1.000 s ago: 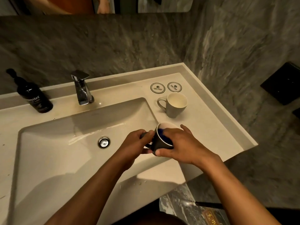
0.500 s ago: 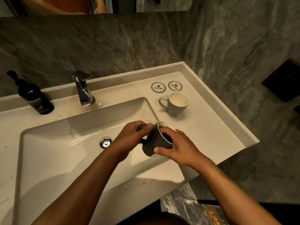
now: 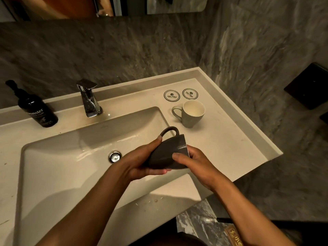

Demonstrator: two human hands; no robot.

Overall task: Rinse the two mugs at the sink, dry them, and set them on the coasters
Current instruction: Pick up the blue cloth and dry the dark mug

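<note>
I hold a dark grey mug (image 3: pixel 167 150) on its side over the right edge of the sink basin (image 3: pixel 71 166), handle up, mouth facing right. My left hand (image 3: pixel 140 162) cups its base and body. My right hand (image 3: pixel 193 164) grips the rim end, fingers across the mouth. A pale grey mug (image 3: pixel 191 114) stands upright on the counter behind, handle to the left. Two round printed coasters (image 3: pixel 171 95) (image 3: pixel 190 94) lie side by side near the back wall, both bare.
A chrome faucet (image 3: pixel 88 98) stands behind the basin with no water running. A dark pump bottle (image 3: pixel 38 110) sits at the back left. The drain (image 3: pixel 115 157) lies mid-basin. Marble walls close in behind and to the right of the counter (image 3: pixel 230 139).
The dark mug has been tipped from nearly upright onto its side, handle now on top. My right hand shifted from inside the mouth to the rim. The blue thing seen inside earlier is out of sight.
</note>
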